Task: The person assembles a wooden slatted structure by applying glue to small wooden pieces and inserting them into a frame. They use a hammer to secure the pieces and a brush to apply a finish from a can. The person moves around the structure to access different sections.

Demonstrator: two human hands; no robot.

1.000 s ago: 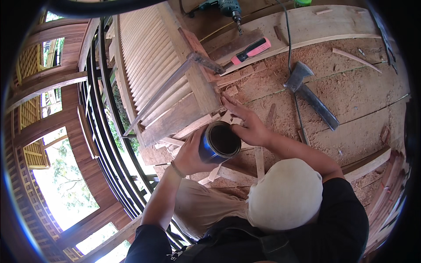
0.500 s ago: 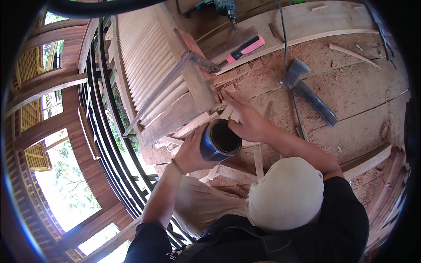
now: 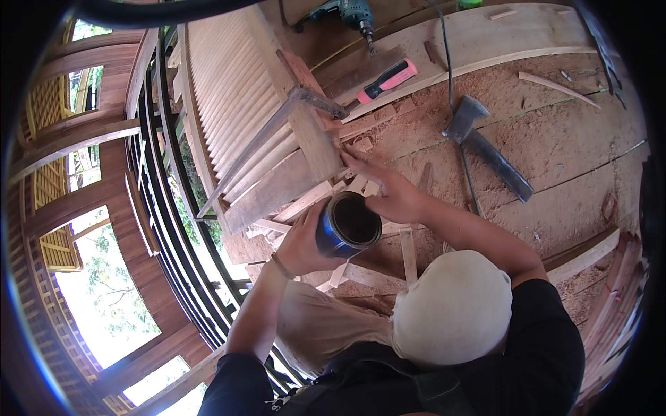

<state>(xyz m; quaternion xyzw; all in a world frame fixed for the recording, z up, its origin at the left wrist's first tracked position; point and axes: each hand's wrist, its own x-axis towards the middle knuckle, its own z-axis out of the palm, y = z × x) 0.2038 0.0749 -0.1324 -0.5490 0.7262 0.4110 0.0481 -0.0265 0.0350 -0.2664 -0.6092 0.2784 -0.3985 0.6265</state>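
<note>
My left hand (image 3: 302, 241) is wrapped round a blue tin can (image 3: 329, 237), tilted with its open mouth up; the inside is too dark to make out. Beyond it, my right hand (image 3: 399, 197) reaches over with fingers stretched out. Its index fingertip is at the near corner of a wooden louvred panel (image 3: 239, 97), and its thumb is close to the can's rim. I see nothing held in those fingers. Across the panel's end rests a dark metal angle tool (image 3: 260, 142). A chisel with a pink and black handle (image 3: 386, 80) lies just past the corner.
A hatchet-like tool with a dark handle (image 3: 498, 161) lies on the sawdust-covered boards (image 3: 569, 149) at right, beside a black cord (image 3: 449, 76). A teal power drill (image 3: 355, 15) is at the far side. Wood offcuts (image 3: 408, 256) lie under my hands. Dark railings (image 3: 166, 187) run along the left.
My right hand has shifted slightly left along the panel's corner. The can in my left hand has barely moved.
</note>
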